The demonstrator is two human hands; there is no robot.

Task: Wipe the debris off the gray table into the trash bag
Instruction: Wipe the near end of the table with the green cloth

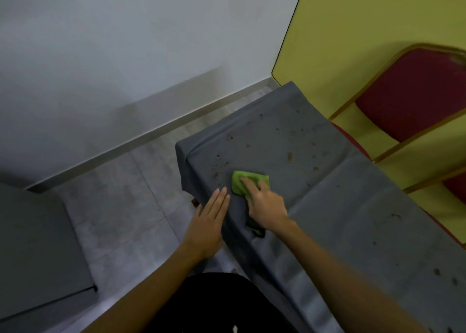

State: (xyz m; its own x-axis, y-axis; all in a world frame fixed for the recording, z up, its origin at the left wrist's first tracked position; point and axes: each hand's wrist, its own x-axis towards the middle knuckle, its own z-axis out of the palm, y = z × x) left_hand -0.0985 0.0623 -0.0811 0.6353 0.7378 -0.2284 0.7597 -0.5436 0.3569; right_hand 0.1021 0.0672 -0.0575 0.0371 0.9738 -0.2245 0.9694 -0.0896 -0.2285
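– Table (pixel 340 219) first. How many, and which way does it run?
– One gray table, cloth-covered. Long axis goes from the far corner down to the near right. The person stands at its left long edge.
– Chairs?
– One red chair (pixel 413 93) plain behind the table, with part of a second cut off at the right edge. Not task items.
– Trash bag?
– Can't confirm it. There's a black shape (pixel 214 300) low between the forearms, below the table edge. It could be the bag or clothing, I can't tell.
– Hands?
– Two. The left hand (pixel 209 221) is flat, fingers straight and together, holding nothing, fingertips right at the table's left edge. The right hand (pixel 267 206) lies on the green cloth (pixel 239 183), fingers stretched over it and pressing it to the tabletop, not bunched round it as far as I can see.
– Cloths?
– One.
– Debris, and the relation that matters?
– The debris (pixel 219 166) is too small to count. One tight cluster of crumbs sits just left of and beyond the cloth, between it and the left edge. The left hand is the nearer one to that edge. My guess is a short push leftward takes the cluster over the edge. Loose specks also lie scattered beyond and right of the cloth, with a few more at the near right end.
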